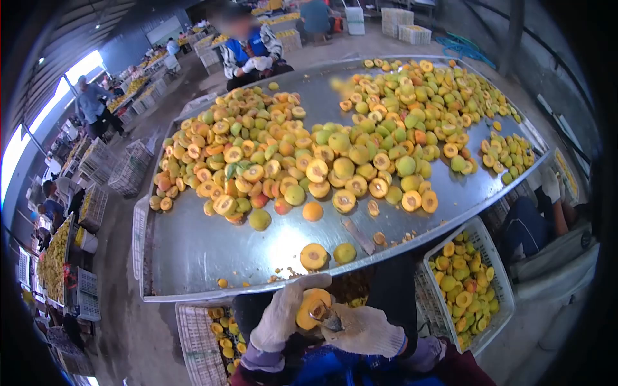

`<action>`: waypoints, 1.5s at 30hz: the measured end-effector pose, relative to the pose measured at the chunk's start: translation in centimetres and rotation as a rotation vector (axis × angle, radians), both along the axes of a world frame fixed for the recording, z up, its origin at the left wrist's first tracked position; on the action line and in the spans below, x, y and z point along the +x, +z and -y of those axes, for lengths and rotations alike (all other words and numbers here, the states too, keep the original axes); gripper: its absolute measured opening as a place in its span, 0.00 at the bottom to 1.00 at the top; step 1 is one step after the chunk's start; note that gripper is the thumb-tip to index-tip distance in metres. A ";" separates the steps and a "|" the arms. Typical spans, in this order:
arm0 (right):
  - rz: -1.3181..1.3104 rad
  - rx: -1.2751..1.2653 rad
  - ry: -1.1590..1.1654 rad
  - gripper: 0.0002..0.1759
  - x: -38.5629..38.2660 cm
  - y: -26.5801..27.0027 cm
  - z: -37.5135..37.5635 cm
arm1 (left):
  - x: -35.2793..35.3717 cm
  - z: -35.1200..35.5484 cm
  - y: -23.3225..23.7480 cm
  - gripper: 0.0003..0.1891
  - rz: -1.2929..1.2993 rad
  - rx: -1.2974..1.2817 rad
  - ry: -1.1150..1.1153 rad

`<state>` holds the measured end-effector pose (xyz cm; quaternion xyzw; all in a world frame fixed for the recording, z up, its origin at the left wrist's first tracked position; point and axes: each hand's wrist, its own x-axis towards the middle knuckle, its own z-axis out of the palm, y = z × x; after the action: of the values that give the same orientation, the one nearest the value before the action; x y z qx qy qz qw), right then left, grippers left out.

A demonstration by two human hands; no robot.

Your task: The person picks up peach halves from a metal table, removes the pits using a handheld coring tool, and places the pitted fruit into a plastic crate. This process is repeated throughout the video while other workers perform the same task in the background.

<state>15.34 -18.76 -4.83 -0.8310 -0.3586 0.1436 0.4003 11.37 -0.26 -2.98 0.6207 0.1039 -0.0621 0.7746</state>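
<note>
My left hand [281, 313], in a whitish glove, is closed around a halved yellow-orange fruit [310, 305] with its cut face up. My right hand [368, 329], also gloved, grips a small metal tool [332, 321] whose end meets the middle of the fruit. Both hands are just below the front edge of the metal table [212, 257]. Near that edge lie a cut fruit half [313, 256] and a greenish-yellow fruit [344, 253]. Farther back, a large heap of halved fruit [270, 154] covers much of the table.
A crate of fruit halves [508, 302] stands at the right, another crate [193, 341] below left. A flat strip [358, 236] lies on the table. Across it sits a gloved person [248, 51]; another person [528, 225] is at the right. Crates and workers fill the background.
</note>
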 end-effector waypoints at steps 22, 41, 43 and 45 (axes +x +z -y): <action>-1.464 0.443 0.200 0.13 1.3 2.7 1.1 | 1.3 1.7 4.3 0.20 0.060 0.610 -0.098; -1.714 0.777 0.388 0.15 -0.3 2.8 0.4 | -0.2 3.0 3.2 0.16 0.265 0.097 0.101; -1.772 0.743 0.448 0.13 0.3 1.2 0.8 | 1.3 1.4 1.3 0.16 0.638 0.507 0.095; -1.972 0.715 0.344 0.14 -0.8 0.6 0.5 | 1.6 1.2 0.5 0.16 0.767 0.433 0.083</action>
<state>14.59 -19.28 -4.23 -0.1192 -0.0097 0.6948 0.7092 12.94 -1.50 -2.51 0.7421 -0.1558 0.2271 0.6111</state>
